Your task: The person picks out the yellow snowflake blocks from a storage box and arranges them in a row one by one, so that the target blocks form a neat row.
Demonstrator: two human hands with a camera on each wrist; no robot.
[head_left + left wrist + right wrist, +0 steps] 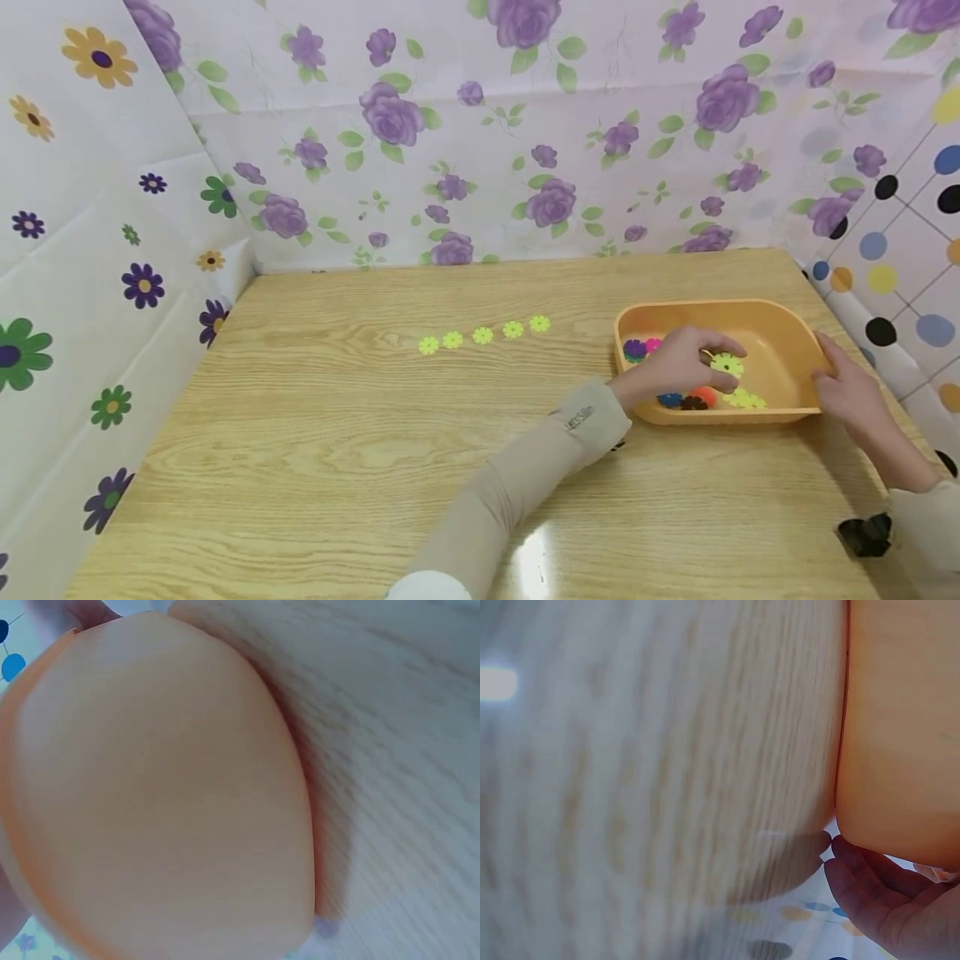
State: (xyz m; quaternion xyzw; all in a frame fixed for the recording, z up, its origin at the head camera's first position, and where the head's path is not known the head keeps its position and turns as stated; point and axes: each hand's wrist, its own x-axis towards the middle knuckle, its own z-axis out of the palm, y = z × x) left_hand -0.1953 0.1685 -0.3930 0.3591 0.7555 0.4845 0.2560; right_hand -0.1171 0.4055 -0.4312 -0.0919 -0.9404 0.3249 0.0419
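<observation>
First, at left: five yellow-green discs (pixel 482 336) lie in a slanting row on the wooden table (pixel 300 425). Then the orange tray (pixel 780 367), mixed discs (pixel 634 349) inside. Step in hand, likely: taking out a single yellow disc (pixel 731 362); next move calls for a firm pinch and a lift past the rim. Left hand (pixel 681 358) reaches in, thumb and fingers curved apart about that disc; pinched or not, cannot tell. Right hand (pixel 853 393) grips the tray's right end.

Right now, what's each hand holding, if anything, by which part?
Right hand: orange plastic tray, by its right end. Left hand: unclear if it pinches the yellow flower-shaped disc.
</observation>
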